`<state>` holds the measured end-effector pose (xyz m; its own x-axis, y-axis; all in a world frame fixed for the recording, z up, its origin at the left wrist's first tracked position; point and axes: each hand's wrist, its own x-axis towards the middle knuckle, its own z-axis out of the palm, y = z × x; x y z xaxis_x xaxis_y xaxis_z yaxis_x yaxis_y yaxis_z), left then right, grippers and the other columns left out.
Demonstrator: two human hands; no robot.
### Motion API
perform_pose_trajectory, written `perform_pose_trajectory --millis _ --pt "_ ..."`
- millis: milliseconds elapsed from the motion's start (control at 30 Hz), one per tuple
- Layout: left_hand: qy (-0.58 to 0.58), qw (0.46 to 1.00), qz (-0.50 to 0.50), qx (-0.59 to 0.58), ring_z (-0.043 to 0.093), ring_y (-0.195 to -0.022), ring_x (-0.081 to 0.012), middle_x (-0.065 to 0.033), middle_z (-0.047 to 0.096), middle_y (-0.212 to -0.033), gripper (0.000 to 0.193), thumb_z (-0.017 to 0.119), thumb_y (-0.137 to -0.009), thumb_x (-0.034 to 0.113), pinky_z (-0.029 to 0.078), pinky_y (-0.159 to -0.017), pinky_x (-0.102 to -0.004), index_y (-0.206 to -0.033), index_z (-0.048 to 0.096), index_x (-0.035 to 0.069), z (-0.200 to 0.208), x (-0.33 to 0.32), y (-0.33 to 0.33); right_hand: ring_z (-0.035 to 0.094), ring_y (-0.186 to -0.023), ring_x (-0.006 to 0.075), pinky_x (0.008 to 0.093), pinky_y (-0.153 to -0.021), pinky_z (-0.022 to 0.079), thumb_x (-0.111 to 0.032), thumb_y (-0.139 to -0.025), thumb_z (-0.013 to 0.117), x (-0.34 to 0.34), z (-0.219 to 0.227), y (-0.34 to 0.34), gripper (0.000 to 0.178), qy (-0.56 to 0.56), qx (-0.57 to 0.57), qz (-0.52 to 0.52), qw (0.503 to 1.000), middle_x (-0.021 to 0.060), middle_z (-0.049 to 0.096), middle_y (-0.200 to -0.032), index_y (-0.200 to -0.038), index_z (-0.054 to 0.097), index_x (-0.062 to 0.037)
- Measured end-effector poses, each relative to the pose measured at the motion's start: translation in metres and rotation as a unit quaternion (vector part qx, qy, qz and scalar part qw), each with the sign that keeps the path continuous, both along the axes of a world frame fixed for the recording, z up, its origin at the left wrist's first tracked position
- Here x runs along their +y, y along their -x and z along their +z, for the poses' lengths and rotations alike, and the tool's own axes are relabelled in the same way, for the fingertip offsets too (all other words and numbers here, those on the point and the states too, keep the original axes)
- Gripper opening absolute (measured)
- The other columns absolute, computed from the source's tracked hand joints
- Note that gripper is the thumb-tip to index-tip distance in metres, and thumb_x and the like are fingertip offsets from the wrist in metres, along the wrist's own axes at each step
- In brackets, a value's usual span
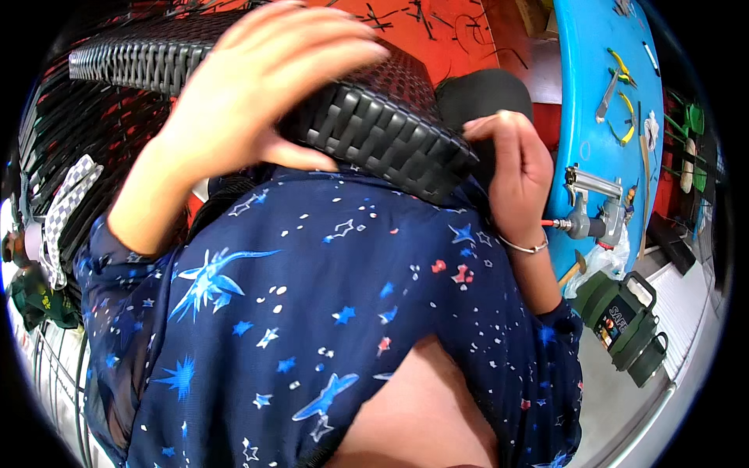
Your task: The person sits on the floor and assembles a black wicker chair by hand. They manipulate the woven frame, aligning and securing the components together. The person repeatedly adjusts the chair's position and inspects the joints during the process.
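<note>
head view | fisheye on wearer's head | faces down | close above left hand, right hand

The left hand is spread over the black woven panel; the right hand is curled beside its corner. On the blue tabletop, one silver tool lies near the left edge.

We see a black woven piece, its glossy flat strips crossing in a tight basket pattern, its thick edge turned toward us. It passes below our left hand, showing on both sides, and its corner lies near our right hand.
</note>
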<state>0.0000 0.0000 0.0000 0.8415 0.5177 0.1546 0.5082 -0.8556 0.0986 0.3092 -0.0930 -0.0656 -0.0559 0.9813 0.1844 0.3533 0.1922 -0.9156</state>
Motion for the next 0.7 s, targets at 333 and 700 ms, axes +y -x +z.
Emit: perform_pose_trajectory --millis 333,700 --pt "-0.073 0.983 0.166 -0.034 0.047 -0.137 -0.0275 -0.0053 0.051 -0.147 0.094 0.085 -0.055 0.015 0.031 -0.118 -0.0466 -0.142 0.050 0.012 -0.040 0.008 0.086 0.063 -0.074 0.0295 0.0375 -0.064 0.048 -0.035 -0.078 0.083 0.003 0.033 0.036 0.039 -0.012 -0.206 0.064 0.976 0.0110 0.062 -0.082 -0.090 0.064 -0.0030" --pt "-0.077 0.987 0.131 -0.057 0.054 -0.129 -0.0267 -0.0032 0.061 -0.134 0.085 0.085 -0.052 0.015 0.033 -0.116 -0.0477 -0.133 0.057 0.013 -0.049 0.008 0.099 0.059 -0.064 0.0227 0.0348 -0.066 0.040 -0.028 -0.075 0.084 -0.005 0.021 0.048 0.028 -0.098 -0.204 0.032 0.974 0.0039 0.060 -0.072 -0.082 0.067 -0.0069"
